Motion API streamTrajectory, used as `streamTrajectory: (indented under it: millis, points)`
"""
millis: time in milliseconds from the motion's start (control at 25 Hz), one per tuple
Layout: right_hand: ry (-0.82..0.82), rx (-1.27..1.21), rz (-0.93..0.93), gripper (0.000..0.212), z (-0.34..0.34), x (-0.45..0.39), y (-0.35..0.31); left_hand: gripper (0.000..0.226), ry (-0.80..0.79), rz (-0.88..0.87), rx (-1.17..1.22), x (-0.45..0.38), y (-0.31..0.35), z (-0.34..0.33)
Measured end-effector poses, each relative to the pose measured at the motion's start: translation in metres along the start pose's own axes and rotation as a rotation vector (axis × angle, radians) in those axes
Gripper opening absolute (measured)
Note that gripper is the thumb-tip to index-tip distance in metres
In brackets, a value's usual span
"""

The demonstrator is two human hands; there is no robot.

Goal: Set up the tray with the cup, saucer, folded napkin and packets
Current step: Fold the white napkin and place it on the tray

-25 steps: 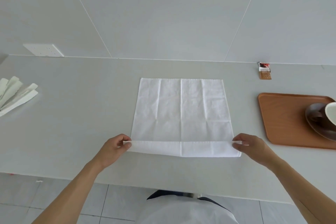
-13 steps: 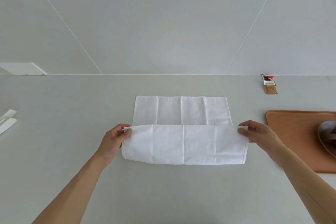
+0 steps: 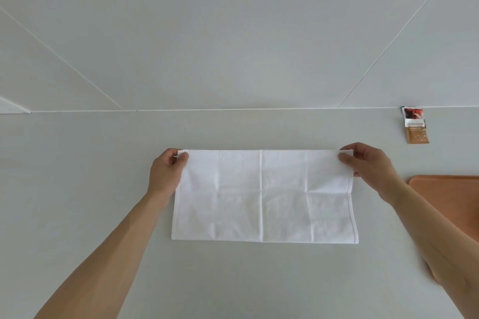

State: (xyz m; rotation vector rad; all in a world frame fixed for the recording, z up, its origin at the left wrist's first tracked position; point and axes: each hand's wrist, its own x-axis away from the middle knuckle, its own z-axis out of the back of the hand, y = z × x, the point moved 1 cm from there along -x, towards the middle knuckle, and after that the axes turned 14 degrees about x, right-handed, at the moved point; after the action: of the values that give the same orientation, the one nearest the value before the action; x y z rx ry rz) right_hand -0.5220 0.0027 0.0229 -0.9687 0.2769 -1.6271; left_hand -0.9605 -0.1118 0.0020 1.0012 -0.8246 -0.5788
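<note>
White cloth napkin [image 3: 264,195] lies folded once on the grey table [image 3: 77,176], left hand [image 3: 166,172] and right hand [image 3: 368,167] pinching its far corners; further folding and loading the orange tray [image 3: 451,189] judged outstanding.

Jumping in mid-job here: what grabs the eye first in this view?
The white napkin dominates, lying folded in half at the centre of the grey counter. The left hand and right hand each pinch one of its far corners. To the right, two packets lie by the wall, and only a corner of the orange tray shows at the frame's edge.
</note>
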Motion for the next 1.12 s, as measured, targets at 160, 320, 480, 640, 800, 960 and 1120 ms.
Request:
streamTrajectory:
  millis: [160, 320, 480, 640, 800, 960, 1120]
  points:
    - [0.088, 0.248, 0.005, 0.003, -0.015, -0.017, 0.000, 0.014, 0.057, -0.059, -0.222, -0.010, -0.008, -0.008]
    - [0.147, 0.305, 0.010, 0.005, -0.023, -0.018, 0.000, 0.010, 0.112, -0.059, -0.309, -0.013, -0.010, -0.012]
    - [0.184, 0.381, 0.018, 0.008, -0.027, -0.019, -0.001, 0.010, 0.125, -0.066, -0.426, -0.013, -0.007, -0.015]
    - [0.215, 0.485, 0.015, 0.013, -0.030, -0.022, -0.002, 0.015, 0.159, -0.107, -0.592, -0.009, -0.008, -0.018]
    - [0.269, 0.507, -0.022, 0.029, -0.034, -0.014, -0.004, 0.017, 0.213, -0.110, -0.589, -0.005, -0.009, -0.017]
    - [0.407, 0.651, 0.226, 0.047, -0.057, 0.028, -0.013, 0.021, 0.252, -0.252, -0.527, 0.022, -0.009, -0.019]
    - [0.323, 0.712, 0.496, 0.041, -0.113, 0.097, -0.014, 0.020, -0.014, -0.679, -0.625, 0.100, -0.031, -0.048]
